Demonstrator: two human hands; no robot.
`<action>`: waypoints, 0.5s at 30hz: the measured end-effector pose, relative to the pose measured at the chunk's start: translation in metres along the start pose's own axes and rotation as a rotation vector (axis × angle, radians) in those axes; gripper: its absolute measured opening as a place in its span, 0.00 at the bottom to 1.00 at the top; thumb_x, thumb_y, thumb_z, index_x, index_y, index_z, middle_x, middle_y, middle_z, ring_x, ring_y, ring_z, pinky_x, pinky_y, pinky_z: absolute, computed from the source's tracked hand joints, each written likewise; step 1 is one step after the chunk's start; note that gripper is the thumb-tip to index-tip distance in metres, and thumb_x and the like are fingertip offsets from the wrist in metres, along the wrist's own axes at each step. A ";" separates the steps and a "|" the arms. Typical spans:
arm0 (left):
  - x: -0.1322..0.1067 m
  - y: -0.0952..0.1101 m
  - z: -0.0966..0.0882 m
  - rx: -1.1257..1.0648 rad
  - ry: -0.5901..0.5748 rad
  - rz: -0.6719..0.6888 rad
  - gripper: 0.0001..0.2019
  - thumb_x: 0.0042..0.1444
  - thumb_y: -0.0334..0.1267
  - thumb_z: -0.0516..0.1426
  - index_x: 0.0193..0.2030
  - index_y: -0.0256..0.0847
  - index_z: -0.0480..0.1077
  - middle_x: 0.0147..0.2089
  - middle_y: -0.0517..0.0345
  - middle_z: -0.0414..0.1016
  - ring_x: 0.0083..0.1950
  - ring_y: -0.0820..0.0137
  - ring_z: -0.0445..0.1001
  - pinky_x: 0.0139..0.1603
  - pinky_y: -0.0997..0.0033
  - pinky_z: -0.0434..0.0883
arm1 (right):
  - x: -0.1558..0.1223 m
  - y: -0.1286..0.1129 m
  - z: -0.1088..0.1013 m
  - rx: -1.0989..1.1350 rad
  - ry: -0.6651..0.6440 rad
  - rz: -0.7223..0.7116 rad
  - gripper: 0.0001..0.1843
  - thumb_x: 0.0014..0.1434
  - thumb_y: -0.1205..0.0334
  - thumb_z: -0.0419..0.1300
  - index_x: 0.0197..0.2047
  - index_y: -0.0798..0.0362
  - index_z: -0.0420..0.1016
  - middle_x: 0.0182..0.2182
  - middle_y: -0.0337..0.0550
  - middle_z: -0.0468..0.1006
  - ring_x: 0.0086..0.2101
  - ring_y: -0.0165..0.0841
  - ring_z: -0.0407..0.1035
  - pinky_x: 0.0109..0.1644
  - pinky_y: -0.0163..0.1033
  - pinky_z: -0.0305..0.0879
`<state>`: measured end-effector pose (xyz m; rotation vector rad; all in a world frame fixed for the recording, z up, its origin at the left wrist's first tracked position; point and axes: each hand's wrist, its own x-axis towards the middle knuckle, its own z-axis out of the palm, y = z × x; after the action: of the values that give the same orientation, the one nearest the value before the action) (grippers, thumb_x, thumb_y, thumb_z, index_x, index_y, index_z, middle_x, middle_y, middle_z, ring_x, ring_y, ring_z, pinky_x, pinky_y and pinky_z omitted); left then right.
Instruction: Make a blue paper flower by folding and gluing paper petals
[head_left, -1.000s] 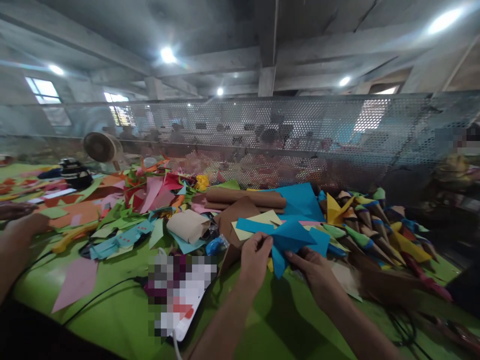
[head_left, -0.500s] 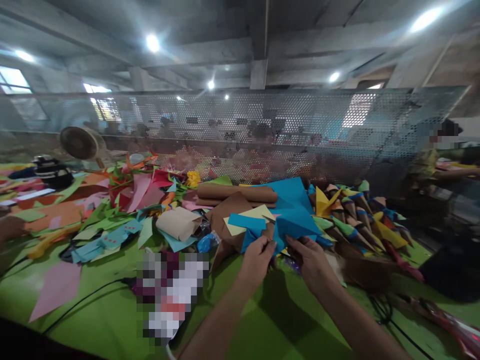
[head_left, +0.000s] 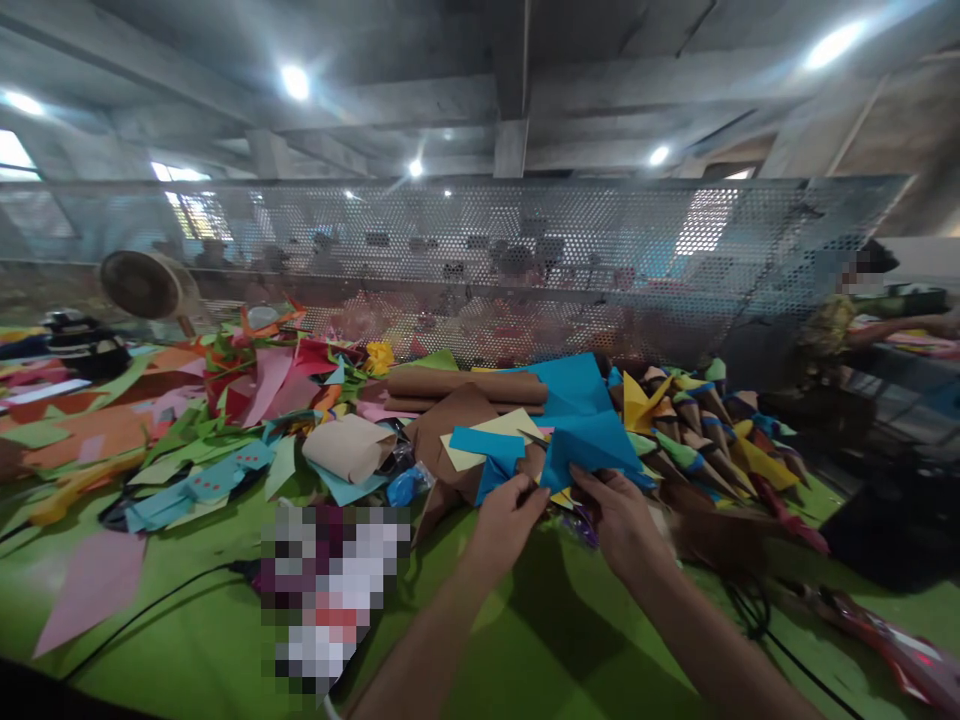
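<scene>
**Bright-blue, sharp-cornered paper sheet (head_left: 592,445) is pinched by the right hand (head_left: 628,520)**

The sheet is raised over the green, smooth tabletop (head_left: 570,640), right of the frame's centre. The right hand's grip is clamped on its lower edge, between thumb and fingers. The left hand (head_left: 506,520) has its fingertips at the sheet's lower left corner; I cannot tell whether its grip is clamped on the paper.

Behind the left hand lie a narrow blue paper strip (head_left: 487,443) and a pale-yellow flat paper piece (head_left: 465,458). Above these, a brown rolled paper (head_left: 465,387) lies sideways. To the left of the centre is a beige paper roll (head_left: 346,448). At the right of the frame, a pile of brown paper cones with coloured tips (head_left: 701,430) lies near the sheet. A grey perforated metal screen (head_left: 420,260) stands across the middle of the frame.
</scene>
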<state>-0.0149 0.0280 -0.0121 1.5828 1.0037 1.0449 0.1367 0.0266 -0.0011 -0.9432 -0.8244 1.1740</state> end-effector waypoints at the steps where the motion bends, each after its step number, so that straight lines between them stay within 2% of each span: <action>1: 0.000 0.002 -0.002 -0.017 0.014 0.028 0.16 0.62 0.50 0.52 0.31 0.40 0.67 0.29 0.61 0.67 0.33 0.70 0.66 0.34 0.72 0.61 | -0.002 0.002 0.002 -0.024 -0.022 0.002 0.17 0.39 0.51 0.76 0.28 0.50 0.77 0.25 0.40 0.79 0.25 0.35 0.70 0.31 0.40 0.66; 4: 0.000 0.007 -0.005 -0.099 0.081 0.098 0.17 0.63 0.52 0.52 0.36 0.39 0.68 0.33 0.59 0.68 0.36 0.69 0.65 0.37 0.72 0.62 | -0.009 0.006 0.008 -0.112 -0.088 0.011 0.19 0.40 0.48 0.75 0.26 0.52 0.77 0.23 0.42 0.78 0.24 0.35 0.68 0.31 0.41 0.64; 8: 0.000 0.011 -0.008 -0.175 0.241 0.086 0.15 0.60 0.49 0.55 0.30 0.40 0.65 0.29 0.62 0.63 0.32 0.72 0.61 0.33 0.73 0.60 | -0.016 0.002 0.012 -0.167 -0.115 0.031 0.19 0.37 0.50 0.77 0.21 0.53 0.75 0.20 0.42 0.76 0.24 0.34 0.67 0.31 0.39 0.63; 12: 0.002 0.011 -0.010 -0.297 0.275 0.037 0.16 0.57 0.51 0.57 0.29 0.40 0.65 0.28 0.63 0.62 0.30 0.73 0.60 0.32 0.74 0.61 | -0.017 -0.008 0.012 -0.152 -0.113 0.040 0.19 0.40 0.48 0.76 0.25 0.52 0.76 0.21 0.38 0.74 0.23 0.29 0.65 0.28 0.35 0.60; 15: 0.001 0.011 -0.010 -0.330 0.286 0.010 0.18 0.56 0.54 0.58 0.29 0.40 0.65 0.28 0.62 0.63 0.31 0.72 0.60 0.32 0.75 0.62 | -0.017 -0.010 0.013 -0.148 -0.122 0.045 0.20 0.38 0.48 0.76 0.25 0.52 0.75 0.22 0.38 0.74 0.24 0.29 0.65 0.29 0.35 0.61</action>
<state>-0.0222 0.0296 0.0006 1.1932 0.9523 1.3932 0.1250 0.0107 0.0126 -1.0230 -1.0032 1.2315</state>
